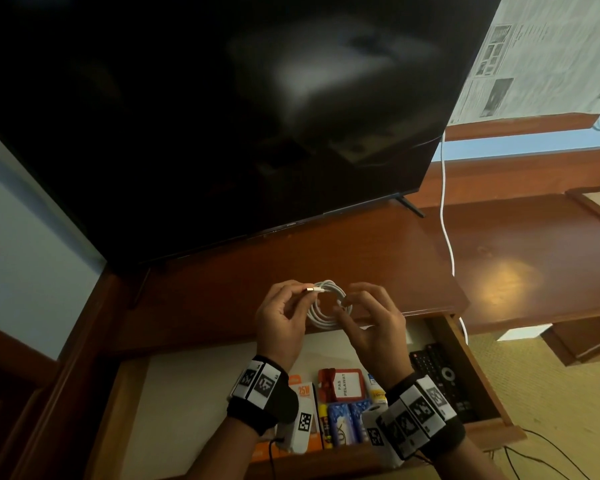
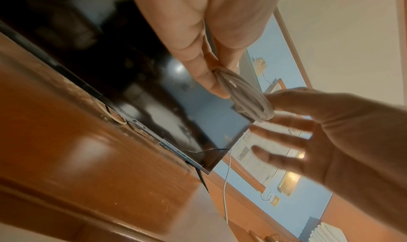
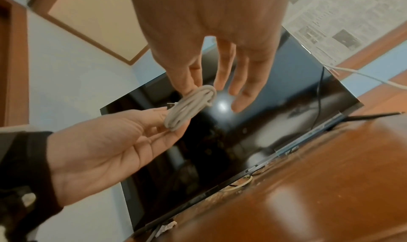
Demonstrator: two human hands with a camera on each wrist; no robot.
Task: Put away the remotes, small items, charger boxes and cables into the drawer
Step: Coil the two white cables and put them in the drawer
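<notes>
The coiled white charging cable (image 1: 329,304) hangs above the open wooden drawer (image 1: 478,368), pinched at its plug end by the left hand (image 1: 280,318) and at the opposite rim by the right hand (image 1: 371,322), whose other 3 fingers spread loose. Light and springy, it would likely uncoil unless gripped across all loops.

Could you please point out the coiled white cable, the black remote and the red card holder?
Coiled white cable (image 1: 329,308): head view, loop's lower strands.
Black remote (image 1: 445,375): head view, button face.
Red card holder (image 1: 343,384): head view, white label.
</notes>
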